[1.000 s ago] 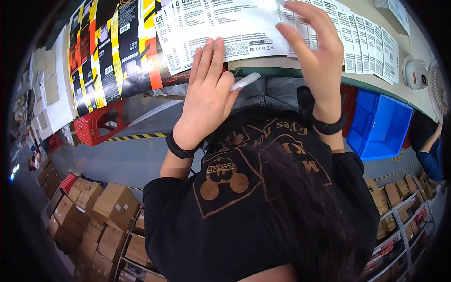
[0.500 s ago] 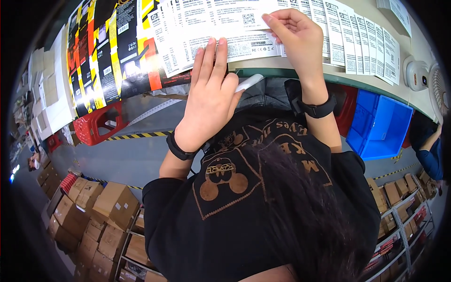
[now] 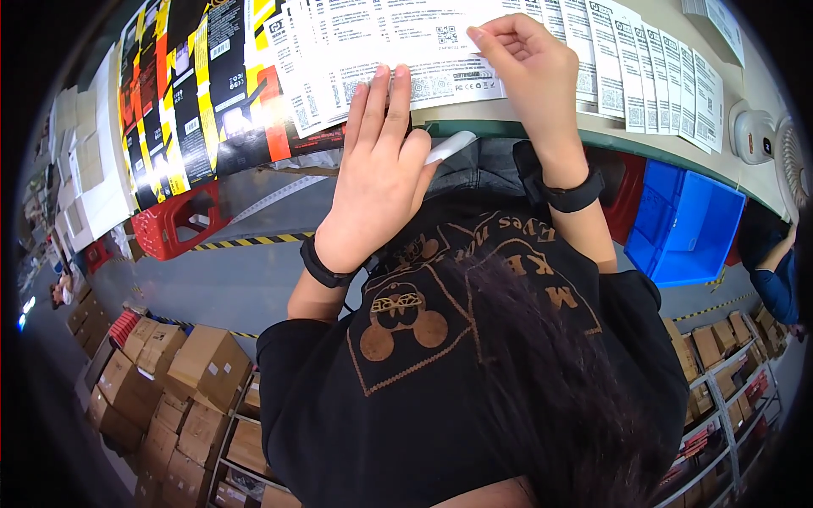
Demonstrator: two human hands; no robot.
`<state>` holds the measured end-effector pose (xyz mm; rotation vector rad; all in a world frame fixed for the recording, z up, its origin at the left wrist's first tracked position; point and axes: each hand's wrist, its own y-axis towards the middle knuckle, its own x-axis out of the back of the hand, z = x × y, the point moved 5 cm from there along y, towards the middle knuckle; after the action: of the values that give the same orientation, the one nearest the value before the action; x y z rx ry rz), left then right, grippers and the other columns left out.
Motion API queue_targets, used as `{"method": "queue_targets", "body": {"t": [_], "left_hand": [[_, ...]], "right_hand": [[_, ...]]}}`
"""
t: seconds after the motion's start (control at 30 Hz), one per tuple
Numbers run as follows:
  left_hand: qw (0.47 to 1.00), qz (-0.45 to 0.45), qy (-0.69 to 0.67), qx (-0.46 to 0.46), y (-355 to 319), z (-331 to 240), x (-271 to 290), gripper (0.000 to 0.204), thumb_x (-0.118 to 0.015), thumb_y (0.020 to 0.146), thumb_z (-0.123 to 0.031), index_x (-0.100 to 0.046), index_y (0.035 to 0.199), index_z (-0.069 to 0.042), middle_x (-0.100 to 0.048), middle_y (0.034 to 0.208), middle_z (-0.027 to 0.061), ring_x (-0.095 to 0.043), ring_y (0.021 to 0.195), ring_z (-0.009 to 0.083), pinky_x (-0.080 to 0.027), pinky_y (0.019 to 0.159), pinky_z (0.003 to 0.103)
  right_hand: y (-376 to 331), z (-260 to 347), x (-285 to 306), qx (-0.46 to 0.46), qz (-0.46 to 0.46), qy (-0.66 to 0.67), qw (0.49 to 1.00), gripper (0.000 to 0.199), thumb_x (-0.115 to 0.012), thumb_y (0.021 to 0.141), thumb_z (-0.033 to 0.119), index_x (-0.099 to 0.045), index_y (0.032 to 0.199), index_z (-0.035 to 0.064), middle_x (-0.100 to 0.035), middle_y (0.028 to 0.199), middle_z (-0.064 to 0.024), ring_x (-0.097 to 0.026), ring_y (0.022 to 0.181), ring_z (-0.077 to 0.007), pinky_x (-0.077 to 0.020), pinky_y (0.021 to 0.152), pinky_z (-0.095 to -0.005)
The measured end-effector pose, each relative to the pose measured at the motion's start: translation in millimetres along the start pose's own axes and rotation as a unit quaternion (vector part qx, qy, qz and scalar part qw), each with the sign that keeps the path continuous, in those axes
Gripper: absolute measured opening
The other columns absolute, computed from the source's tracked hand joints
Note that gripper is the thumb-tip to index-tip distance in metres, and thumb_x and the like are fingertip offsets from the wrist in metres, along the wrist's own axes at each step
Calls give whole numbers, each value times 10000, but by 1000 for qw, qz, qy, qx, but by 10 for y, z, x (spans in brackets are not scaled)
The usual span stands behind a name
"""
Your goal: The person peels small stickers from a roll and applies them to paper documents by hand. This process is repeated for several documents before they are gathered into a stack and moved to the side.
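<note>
Right hand (image 3: 540,69), spread a second ago, now in a pinch on a printed sheet (image 3: 423,41).

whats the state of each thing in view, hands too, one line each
left hand, fingers extended flat on the sheets
white slim object, held by left thumb, tip sticking out
right hand, fingers curled, pinching a sheet edge
top sheet, flat, overlapping others
right-hand sheets, fanned in overlapping rows
black-yellow printed sheets, overlapping, glossy
blue crate, open
cardboard boxes, piled
fan, on or off unclear
</note>
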<state>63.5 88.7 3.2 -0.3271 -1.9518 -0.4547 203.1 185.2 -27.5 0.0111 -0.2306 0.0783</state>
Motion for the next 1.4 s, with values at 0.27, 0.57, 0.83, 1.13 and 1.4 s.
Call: {"method": "queue_targets", "body": {"t": [0.27,0.57,0.83,1.13,1.4], "left_hand": [[1000,-24,-16,13,1,-6,2,196,-647,721,-82,-471,719,3,-290,1378,270,-268,1286,423,-221,1036,523],[999,-28,-32,3,4,-7,72,208,-641,713,-65,-441,704,-9,-302,1366,284,-293,1274,426,-225,1038,514],[1000,-14,-12,-6,4,12,102,202,-647,722,-105,-480,776,-5,-320,1332,316,-309,1266,414,-207,1057,495],[999,-34,-19,-10,45,-25,229,174,-638,733,-96,-483,765,-23,-370,1328,267,-324,1264,408,-210,1045,509],[988,-102,-115,-13,92,-11,433,161,-645,738,-86,-509,802,-28,-428,1305,197,-370,1229,399,-274,1013,478]], "right_hand": [[-67,237,-94,79,-94,-271,955,280,-686,753,121,-455,864,8,-541,758,-159,-552,634,-307,-460,565,-326],[-141,425,-233,316,23,-292,903,346,-534,853,163,-458,1164,30,-492,1121,-209,-454,1095,-305,-327,932,-448],[-174,381,168,119,174,-438,874,521,-469,887,314,-372,1316,35,-449,1300,-134,-305,1278,-320,-107,1069,-501],[-347,611,340,321,17,-249,914,177,-661,784,57,-615,939,-12,-638,886,-62,-598,808,-103,-469,740,-216],[-511,404,102,49,218,81,971,187,-649,780,22,-601,957,-11,-631,912,-65,-596,873,-129,-461,785,-238]]}}
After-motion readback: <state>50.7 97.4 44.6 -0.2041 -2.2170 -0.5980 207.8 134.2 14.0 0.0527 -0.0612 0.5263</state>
